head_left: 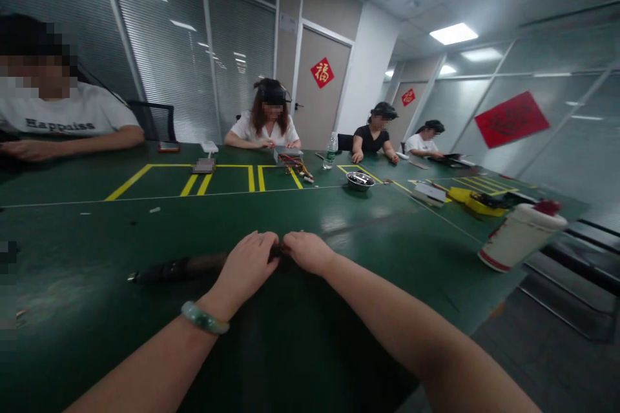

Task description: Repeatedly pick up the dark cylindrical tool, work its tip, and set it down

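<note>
A long black electric screwdriver (pixel 179 269) lies across the green table in front of me, its metal tip pointing left. My left hand (pixel 249 264), below a jade-coloured bangle (pixel 204 318), crosses its rear part with fingers closed. Close beside it, my right hand (pixel 307 251) has its fingers curled in on the dark rear end of the same tool. Both hands' fingertips nearly meet there. Whether a cord or plug is at that end is hidden by the fingers.
The green table (pixel 121 348) carries yellow tape lines. Beyond are a metal bowl (pixel 360 181), a water bottle (pixel 330 151), a metal box with coloured wires (pixel 289 156), a white box (pixel 429 193) and a yellow tray (pixel 477 202). A white cup (pixel 520 237) stands right. Several people sit opposite.
</note>
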Motion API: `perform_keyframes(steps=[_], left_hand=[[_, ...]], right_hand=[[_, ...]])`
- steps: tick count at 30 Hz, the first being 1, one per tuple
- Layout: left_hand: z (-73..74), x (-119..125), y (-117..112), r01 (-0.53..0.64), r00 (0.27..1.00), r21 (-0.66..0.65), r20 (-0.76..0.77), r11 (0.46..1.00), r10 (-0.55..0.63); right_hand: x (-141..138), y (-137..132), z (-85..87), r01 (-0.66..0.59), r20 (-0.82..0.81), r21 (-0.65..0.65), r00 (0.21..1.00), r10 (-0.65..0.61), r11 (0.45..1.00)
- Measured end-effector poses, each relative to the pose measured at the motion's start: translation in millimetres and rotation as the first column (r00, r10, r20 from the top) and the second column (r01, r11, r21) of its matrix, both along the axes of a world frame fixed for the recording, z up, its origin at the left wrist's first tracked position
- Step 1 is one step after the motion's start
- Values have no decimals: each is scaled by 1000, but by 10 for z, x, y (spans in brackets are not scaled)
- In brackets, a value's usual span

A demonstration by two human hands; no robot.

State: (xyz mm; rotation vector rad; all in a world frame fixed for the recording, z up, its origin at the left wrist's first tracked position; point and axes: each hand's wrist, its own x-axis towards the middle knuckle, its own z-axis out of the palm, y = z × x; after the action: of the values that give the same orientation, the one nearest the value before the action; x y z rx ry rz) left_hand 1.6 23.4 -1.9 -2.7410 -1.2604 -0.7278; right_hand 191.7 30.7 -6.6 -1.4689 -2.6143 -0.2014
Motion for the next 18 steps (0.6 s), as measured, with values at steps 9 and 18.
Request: perform_keyframes(steps=[9, 18], left_hand=[[14, -77, -52, 165, 984, 90, 59, 982, -171], [-10, -112, -87, 257, 966, -72, 3, 964, -258]], right_hand=[[248, 107, 93, 210, 17, 6, 977, -210, 978], [2033, -851, 392, 722, -116, 85, 692, -713, 687]])
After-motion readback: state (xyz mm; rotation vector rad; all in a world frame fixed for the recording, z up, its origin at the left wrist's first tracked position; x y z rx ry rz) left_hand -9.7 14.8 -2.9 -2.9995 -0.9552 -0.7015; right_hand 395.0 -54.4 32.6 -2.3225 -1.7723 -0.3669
